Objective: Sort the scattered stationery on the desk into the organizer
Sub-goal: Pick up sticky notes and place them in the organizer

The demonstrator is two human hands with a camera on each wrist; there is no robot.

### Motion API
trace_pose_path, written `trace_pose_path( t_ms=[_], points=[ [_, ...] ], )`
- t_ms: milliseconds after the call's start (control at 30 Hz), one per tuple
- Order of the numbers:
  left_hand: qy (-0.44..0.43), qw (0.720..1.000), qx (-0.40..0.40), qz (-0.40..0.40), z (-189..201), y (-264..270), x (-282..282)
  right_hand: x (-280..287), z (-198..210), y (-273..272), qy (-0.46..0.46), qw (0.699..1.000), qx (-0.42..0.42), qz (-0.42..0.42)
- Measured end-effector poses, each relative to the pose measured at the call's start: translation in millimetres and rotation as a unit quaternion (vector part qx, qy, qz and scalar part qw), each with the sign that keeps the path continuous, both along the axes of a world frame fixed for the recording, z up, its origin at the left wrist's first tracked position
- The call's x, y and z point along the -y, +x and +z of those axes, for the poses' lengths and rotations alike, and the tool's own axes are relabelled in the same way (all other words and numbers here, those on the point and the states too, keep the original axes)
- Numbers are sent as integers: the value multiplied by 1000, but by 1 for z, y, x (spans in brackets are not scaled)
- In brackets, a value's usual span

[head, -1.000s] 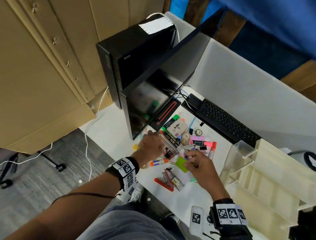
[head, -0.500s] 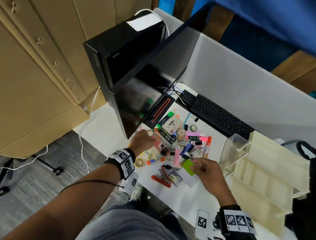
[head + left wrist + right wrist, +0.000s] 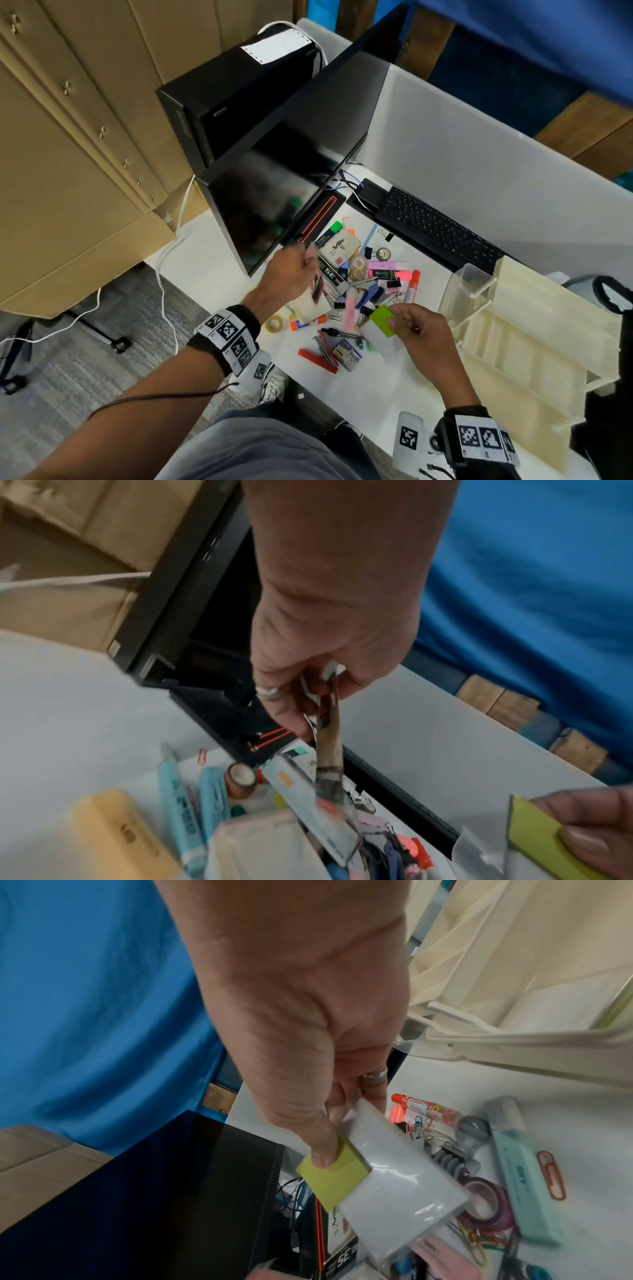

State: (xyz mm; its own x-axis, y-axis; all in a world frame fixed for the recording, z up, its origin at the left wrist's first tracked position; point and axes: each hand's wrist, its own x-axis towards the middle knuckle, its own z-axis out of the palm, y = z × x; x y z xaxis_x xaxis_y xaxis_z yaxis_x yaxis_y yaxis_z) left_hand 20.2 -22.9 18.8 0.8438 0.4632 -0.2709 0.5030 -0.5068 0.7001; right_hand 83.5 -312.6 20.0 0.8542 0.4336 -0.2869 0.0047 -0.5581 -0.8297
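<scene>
Stationery lies in a heap (image 3: 363,284) on the white desk: markers, binder clips, tape rolls, an Artline box (image 3: 339,245). My left hand (image 3: 310,267) hovers over the heap's left side and pinches a flat clear packet (image 3: 317,286) that hangs down from it. That packet shows edge-on in the left wrist view (image 3: 329,737). My right hand (image 3: 397,318) pinches a green sticky-note pad (image 3: 383,320) in a clear sleeve (image 3: 394,1177), thumb on the pad (image 3: 325,1175). The cream organizer (image 3: 520,346) stands just right of that hand, its compartments open towards me.
A dark monitor (image 3: 291,164) and a black computer tower (image 3: 239,89) rise behind the heap. A black keyboard (image 3: 438,229) lies at the back right. A red stapler (image 3: 317,358) sits near the desk's front edge. Cardboard boxes (image 3: 68,154) stand on the floor to the left.
My left hand has lifted the clear packet off the heap. My right hand has picked up the green pad and carried it right, nearer the organizer.
</scene>
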Motion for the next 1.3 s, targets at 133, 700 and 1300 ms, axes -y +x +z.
trace_pose_path(
  t_ms=[133, 700, 1300],
  points=[
    [-58, 994, 88, -31, 16, -2, 9, 1, 13, 0, 65, 998, -9, 2],
    [-323, 928, 94, -161, 19, -13, 104, -3, 26, 0, 118, 982, 142, 28],
    [143, 968, -184, -91, -46, -25, 26, -23, -12, -20, 34, 993, -81, -73]
  ],
)
